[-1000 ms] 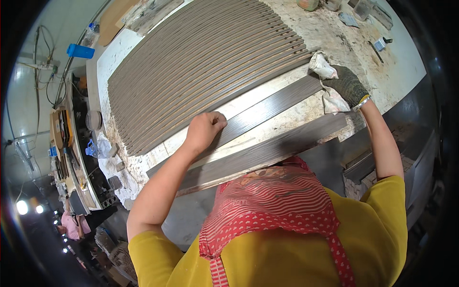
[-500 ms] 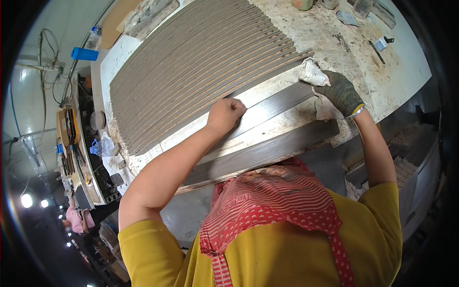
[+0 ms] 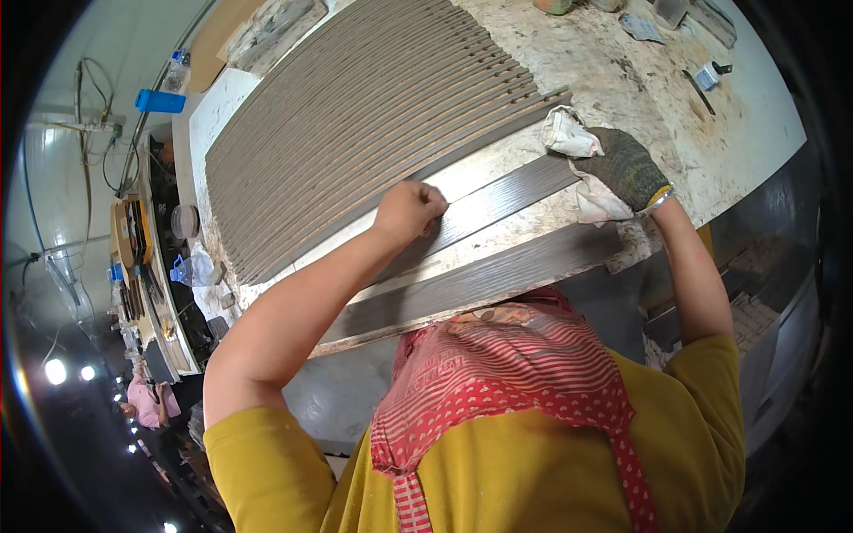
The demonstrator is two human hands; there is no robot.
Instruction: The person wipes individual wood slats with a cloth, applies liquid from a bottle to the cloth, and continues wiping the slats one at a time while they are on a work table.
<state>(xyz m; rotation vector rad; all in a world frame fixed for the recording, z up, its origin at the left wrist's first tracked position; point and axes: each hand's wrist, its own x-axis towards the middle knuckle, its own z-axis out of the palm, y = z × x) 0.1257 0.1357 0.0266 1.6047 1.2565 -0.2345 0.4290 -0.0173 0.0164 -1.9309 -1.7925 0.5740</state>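
Observation:
My left hand (image 3: pixel 412 211) is bare and closed, low over a grey-brown, wood-grained strip (image 3: pixel 506 204) on the worktable. Its curled fingers hide whatever they may hold. My right hand (image 3: pixel 626 167), in a dark knitted glove with a yellow cuff, grips a crumpled white cloth (image 3: pixel 571 133) at the strip's right end. Part of the cloth hangs down over that end. A second, wider grey-brown strip (image 3: pixel 498 271) lies along the table's near edge. Beyond my hands, several similar narrow strips (image 3: pixel 364 133) lie side by side in a broad slanted row.
The pale, stained worktable (image 3: pixel 640 98) extends to the far right, with a small white bottle (image 3: pixel 709 76) and a thin dark tool (image 3: pixel 699 91) on it. At left are a blue cup (image 3: pixel 160 100) and a clear jug (image 3: pixel 191 270). A person in pink (image 3: pixel 149 401) is far off.
The view has shifted slightly, and both hands appear a little farther left along with the near strips. My right hand still grips the cloth, and my left hand remains closed.

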